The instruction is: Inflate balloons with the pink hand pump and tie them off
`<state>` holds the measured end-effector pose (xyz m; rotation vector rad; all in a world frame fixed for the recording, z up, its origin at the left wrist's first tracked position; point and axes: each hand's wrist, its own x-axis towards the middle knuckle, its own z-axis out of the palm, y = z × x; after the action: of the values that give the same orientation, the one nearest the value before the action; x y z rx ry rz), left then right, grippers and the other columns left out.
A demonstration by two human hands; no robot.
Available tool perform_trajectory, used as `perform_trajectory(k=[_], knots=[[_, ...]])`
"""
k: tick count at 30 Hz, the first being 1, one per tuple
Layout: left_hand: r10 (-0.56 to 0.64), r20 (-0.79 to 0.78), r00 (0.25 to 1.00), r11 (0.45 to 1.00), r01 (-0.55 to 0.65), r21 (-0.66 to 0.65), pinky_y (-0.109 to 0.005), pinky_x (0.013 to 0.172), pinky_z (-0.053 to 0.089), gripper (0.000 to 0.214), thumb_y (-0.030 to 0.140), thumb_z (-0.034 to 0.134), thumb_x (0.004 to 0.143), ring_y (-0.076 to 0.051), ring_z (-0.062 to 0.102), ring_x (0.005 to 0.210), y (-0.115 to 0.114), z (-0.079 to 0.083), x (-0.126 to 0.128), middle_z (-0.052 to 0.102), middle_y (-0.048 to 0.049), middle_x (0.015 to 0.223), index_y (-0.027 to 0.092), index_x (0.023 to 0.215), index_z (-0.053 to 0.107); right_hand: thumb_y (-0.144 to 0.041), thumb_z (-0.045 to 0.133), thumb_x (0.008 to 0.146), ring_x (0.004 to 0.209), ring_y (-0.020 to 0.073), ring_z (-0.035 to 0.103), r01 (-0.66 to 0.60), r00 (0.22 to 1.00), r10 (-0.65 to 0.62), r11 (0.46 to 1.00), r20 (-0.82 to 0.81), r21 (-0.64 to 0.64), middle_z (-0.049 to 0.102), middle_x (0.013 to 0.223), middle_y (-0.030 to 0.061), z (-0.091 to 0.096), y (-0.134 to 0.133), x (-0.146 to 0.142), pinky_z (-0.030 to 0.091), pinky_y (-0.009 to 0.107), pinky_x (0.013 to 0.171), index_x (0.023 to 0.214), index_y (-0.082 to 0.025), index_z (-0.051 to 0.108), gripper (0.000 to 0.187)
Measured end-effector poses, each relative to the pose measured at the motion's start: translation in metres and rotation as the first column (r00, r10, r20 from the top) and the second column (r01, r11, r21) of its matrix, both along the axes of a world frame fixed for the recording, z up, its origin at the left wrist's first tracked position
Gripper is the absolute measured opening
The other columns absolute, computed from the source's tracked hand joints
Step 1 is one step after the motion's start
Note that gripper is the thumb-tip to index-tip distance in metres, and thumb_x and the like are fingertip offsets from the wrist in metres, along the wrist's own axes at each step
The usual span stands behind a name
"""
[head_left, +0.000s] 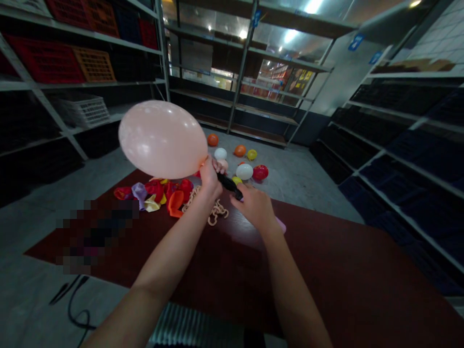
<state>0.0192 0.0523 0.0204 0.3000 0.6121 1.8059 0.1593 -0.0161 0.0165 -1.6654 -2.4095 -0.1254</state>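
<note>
My left hand (210, 178) is closed around the neck of a large inflated pale pink balloon (162, 139), held up above the table. The neck sits on the black nozzle of a hand pump (229, 184). My right hand (254, 207) grips the pump's body, whose pink end pokes out near my wrist. Both hands hover over the dark red table (326, 270). Just beyond them lie a heap of limp uninflated balloons (155, 193) in red, purple, yellow and orange, and a tangle of pale string (216, 210).
Several small inflated balloons (244, 170) lie on the grey floor past the table's far edge. Metal shelving with crates (47, 63) lines the left; dark shelves (402, 145) line the right. A black cable (74, 309) trails on the floor at lower left.
</note>
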Motion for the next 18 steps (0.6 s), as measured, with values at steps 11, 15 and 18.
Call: perform_trajectory(k=[11,15,18], knots=[[0.237,0.071,0.969,0.970,-0.240,0.044,-0.020,0.039,0.019,0.061,0.048,0.046,0.104,-0.006,0.020,0.033,0.009,-0.002,-0.091,0.020,0.0083,0.042,0.019,0.058,0.017,-0.045,0.069,0.090,0.103,0.0226,0.068,-0.329,0.944,0.303,0.884,-0.129,-0.332,0.072,0.118,0.0066,-0.068,-0.037,0.013,0.047,0.030,0.084,0.118,-0.024,0.067,0.035],[-0.028,-0.150,0.988,0.997,0.038,0.066,-0.020,0.037,0.015,0.066,0.057,0.053,0.099,-0.006,0.018,0.033,0.011,-0.006,-0.038,0.019,0.0083,0.040,0.020,0.055,0.021,-0.053,0.064,0.093,0.115,0.0259,0.064,-0.435,0.897,0.386,0.857,-0.216,-0.275,0.070,0.123,0.0090,-0.081,-0.042,0.003,0.047,0.037,0.098,0.120,-0.023,0.067,0.040],[-0.236,-0.448,0.862,0.964,0.267,0.006,-0.020,0.036,0.018,0.063,0.052,0.047,0.102,-0.007,0.021,0.032,0.011,-0.024,0.008,0.024,0.0067,0.040,0.021,0.051,0.028,-0.046,0.053,0.101,0.117,0.0200,0.064,-0.446,0.820,0.332,0.881,-0.466,-0.157,0.067,0.129,0.0067,-0.080,-0.040,0.010,0.048,0.033,0.101,0.131,-0.025,0.060,0.037]])
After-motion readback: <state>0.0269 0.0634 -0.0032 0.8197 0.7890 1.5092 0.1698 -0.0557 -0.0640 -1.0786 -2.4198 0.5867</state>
